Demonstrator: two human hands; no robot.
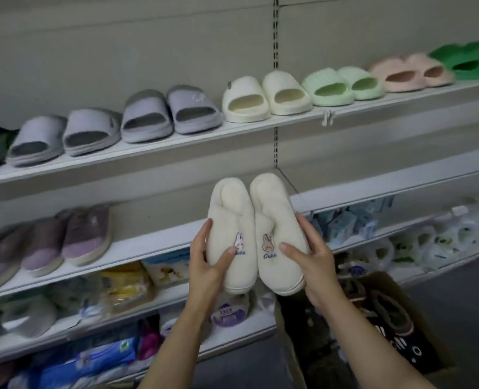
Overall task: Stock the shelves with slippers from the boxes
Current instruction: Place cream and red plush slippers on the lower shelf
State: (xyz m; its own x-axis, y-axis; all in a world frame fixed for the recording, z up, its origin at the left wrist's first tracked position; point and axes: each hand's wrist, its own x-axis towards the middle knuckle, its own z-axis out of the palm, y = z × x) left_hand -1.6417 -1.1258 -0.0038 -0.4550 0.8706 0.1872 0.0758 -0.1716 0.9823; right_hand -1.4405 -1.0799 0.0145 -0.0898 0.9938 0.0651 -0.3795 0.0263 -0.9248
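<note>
Slippers (256,237): cream plush pr, bunny "Cute" embroidery.

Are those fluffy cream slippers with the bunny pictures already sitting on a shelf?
No, the cream slippers are held up in front of the shelves, the left hand gripping one and the right hand the other.

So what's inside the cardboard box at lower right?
The brown cardboard box holds dark fuzzy slippers with maroon trim; anything deeper is covered by them and the right forearm.

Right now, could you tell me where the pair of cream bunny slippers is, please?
The cream bunny slippers are mid-frame, side by side between the left hand and right hand, in front of the second shelf.
</note>
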